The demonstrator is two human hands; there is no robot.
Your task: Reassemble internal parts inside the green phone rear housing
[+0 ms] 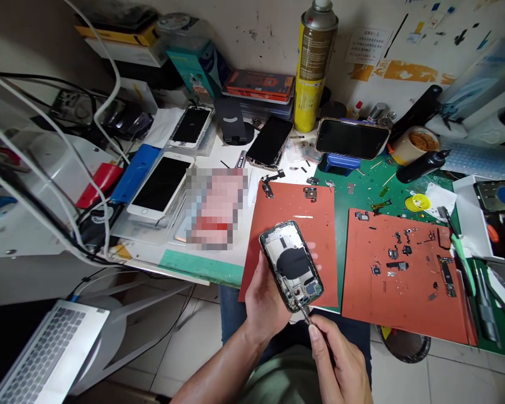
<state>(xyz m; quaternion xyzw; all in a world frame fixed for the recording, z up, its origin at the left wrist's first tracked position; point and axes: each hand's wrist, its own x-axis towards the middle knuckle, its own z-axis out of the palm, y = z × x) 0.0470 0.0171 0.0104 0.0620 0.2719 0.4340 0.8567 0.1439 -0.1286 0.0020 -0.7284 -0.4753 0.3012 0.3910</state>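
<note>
My left hand (264, 297) is wrapped round an opened phone housing (278, 247), tilted above the front edge of the bench. Its inside faces up, with a round black pad (293, 262) in the middle and small parts at the lower end. Between the thumb and fingers of my right hand (336, 353) is a thin metal tool that looks like tweezers (305, 313). Its tips reach into the lower end of the housing; whether they grip a part is too small to tell. An orange-red mat (265, 224) lies beyond and beneath the housing.
A second orange-red mat (362, 297) at right bears several small phone parts. Phones stand and lie along the back, including a white phone (162, 185) and a phone on a blue stand (353, 139). A tall spray can (315, 67) stands behind. At lower left sits a laptop (54, 348).
</note>
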